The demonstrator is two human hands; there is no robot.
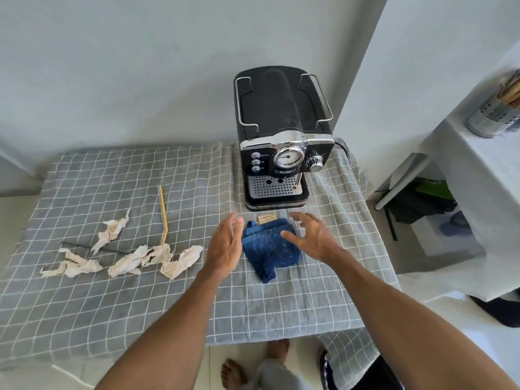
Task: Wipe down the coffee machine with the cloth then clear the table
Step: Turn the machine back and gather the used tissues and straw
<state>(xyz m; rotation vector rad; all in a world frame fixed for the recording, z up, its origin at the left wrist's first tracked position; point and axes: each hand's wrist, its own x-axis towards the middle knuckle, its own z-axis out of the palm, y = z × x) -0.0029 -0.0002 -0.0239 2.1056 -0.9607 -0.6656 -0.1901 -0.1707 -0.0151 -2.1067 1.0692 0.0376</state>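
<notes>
A black and chrome coffee machine (281, 136) stands at the back right of the table, which is covered by a grey checked cloth (140, 291). In front of it lies a crumpled blue cloth (267, 249) with a small tan label at its far edge. My left hand (226, 243) hovers just left of the blue cloth, fingers straight, holding nothing. My right hand (312, 236) hovers over the cloth's right edge with its fingers spread, also holding nothing.
Several crumpled, stained paper napkins (126, 254) lie on the table's left half, with a yellow straw (163, 213) and a thin black stick (95, 247) among them. A white shelf with a metal utensil holder (495, 111) stands to the right. Feet show below the table's front edge.
</notes>
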